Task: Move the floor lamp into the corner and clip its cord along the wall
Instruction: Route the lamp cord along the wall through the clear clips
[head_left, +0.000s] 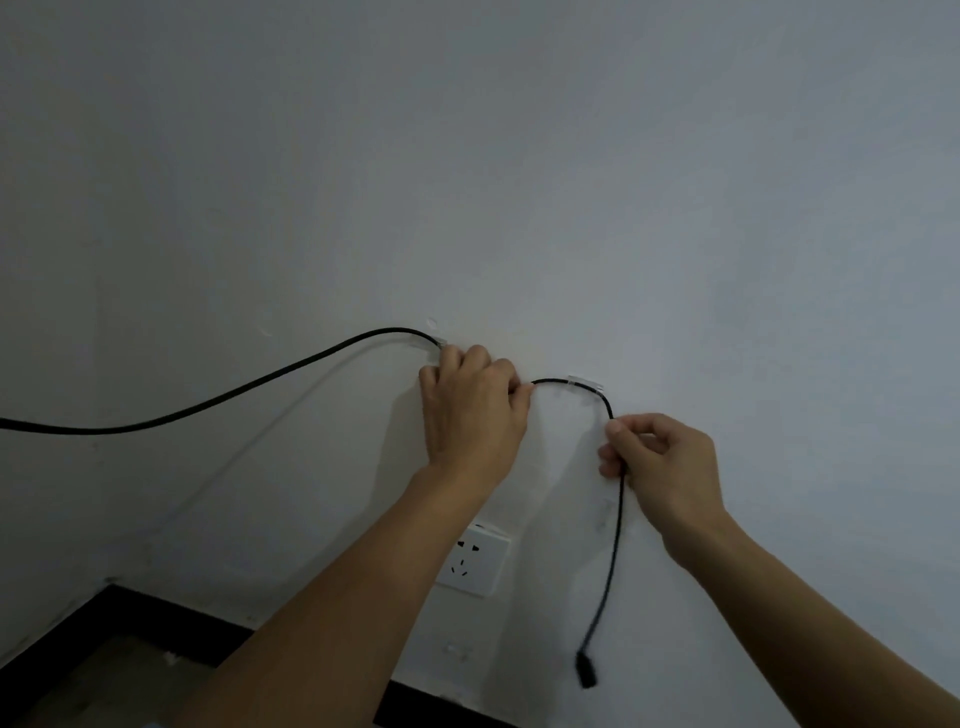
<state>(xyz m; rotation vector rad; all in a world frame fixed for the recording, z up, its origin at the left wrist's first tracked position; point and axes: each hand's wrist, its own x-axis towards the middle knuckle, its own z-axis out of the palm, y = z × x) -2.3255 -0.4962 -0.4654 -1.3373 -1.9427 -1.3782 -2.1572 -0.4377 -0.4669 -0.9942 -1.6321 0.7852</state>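
A black cord (234, 396) runs in from the left edge and rises along the white wall (519, 182) to a clear clip (435, 345). My left hand (470, 410) presses against the wall just right of that clip, fingers closed over the cord. The cord comes out at my fingertips and passes through a second clear clip (585, 383). It then bends down into my right hand (657, 460), which pinches it. Below, the cord hangs loose and ends in a black plug (586, 670). The lamp is out of view.
A white wall socket (474, 561) sits below my left wrist, partly hidden by my forearm. A black skirting board (156, 605) lines the foot of the wall, meeting a corner at the lower left. A small clear clip (451, 650) is stuck low on the wall.
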